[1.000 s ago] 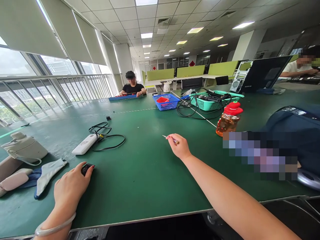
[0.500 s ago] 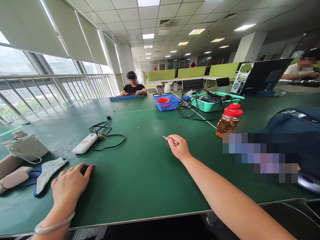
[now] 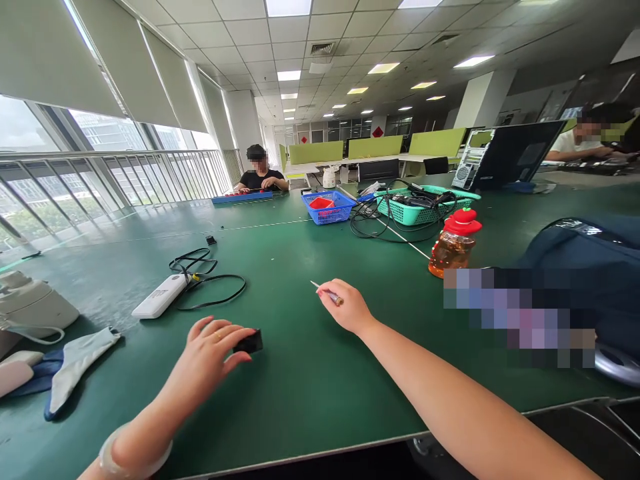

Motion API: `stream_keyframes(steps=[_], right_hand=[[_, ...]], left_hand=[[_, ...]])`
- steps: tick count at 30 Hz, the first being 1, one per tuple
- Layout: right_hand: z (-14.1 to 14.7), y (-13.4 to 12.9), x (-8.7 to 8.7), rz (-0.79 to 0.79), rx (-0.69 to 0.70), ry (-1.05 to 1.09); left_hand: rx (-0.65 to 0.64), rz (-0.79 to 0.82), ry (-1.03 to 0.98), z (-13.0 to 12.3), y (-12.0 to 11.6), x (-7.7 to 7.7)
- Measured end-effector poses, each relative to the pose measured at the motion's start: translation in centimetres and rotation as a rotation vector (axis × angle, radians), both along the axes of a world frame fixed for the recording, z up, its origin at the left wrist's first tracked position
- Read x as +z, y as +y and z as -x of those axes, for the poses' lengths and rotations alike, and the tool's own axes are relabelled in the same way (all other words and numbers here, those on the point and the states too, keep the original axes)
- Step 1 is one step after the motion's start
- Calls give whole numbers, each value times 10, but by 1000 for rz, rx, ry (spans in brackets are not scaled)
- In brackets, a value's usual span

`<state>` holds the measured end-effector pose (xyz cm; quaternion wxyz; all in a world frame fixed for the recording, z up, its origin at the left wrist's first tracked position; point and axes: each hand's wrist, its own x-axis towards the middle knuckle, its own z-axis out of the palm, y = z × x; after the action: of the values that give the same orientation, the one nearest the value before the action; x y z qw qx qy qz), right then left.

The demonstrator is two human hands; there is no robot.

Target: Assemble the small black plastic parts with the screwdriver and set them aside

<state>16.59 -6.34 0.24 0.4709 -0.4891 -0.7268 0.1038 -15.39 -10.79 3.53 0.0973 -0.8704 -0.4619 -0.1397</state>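
Observation:
Between the fingers and thumb of my left hand (image 3: 213, 350) is a small black object (image 3: 250, 341), close to the green table top (image 3: 300, 380). My right hand (image 3: 345, 305) is closed around a thin tool (image 3: 334, 297) with a pointed metal tip that points to the left, a little above the table. The two hands are apart, the right one farther from the table's front edge. Up and to the left of my left hand lies a white power bank (image 3: 161, 296) with a looped black cable (image 3: 240, 293).
At the left are a glove (image 3: 83, 363) and a pale bottle (image 3: 33, 307). Farther back stand a blue basket (image 3: 327, 212), a green basket (image 3: 407, 212) with cables and a red-lidded jar (image 3: 453, 247). A dark bag (image 3: 590, 267) lies right. Two people sit beyond.
My left hand has moved to the right with the black object, away from the glove. My right hand has shifted slightly left and down in view, still holding the tool. The view has turned a little.

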Motion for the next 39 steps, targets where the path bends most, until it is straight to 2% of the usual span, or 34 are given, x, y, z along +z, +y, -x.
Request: stream_keyframes(steps=[3,5,9,13,16,19,21,24,28,33,39], right_hand=[[5,-4,2,19,95,-58],[4,-3,2,13,150,-84],[-6,5,-1,-8,155,-19],[-15,11,0,-42,90,97],[-17,9,6,-62,45,151],[-16,5,11,-74,6,204],[-15,3,12,-65,14,217],[-14,0,13,-15,49,216],[-15,-4,13,28,110,205],[-16,-9,18,37,136,165],[-16,-9,19,-28,117,58]], left_hand=[[-164,81,11,-47,13,4],[-222,102,21,-77,28,5],[-218,109,58,-123,66,-3],[-116,73,41,-149,94,-14],[-82,76,-8,-155,100,-18],[-111,118,-89,-151,99,-19],[-114,172,-171,-146,98,-20],[-42,279,-282,-140,99,-23],[-3,387,-355,-137,101,-27],[-21,392,-396,-137,101,-28],[10,391,-395,-138,100,-29]])
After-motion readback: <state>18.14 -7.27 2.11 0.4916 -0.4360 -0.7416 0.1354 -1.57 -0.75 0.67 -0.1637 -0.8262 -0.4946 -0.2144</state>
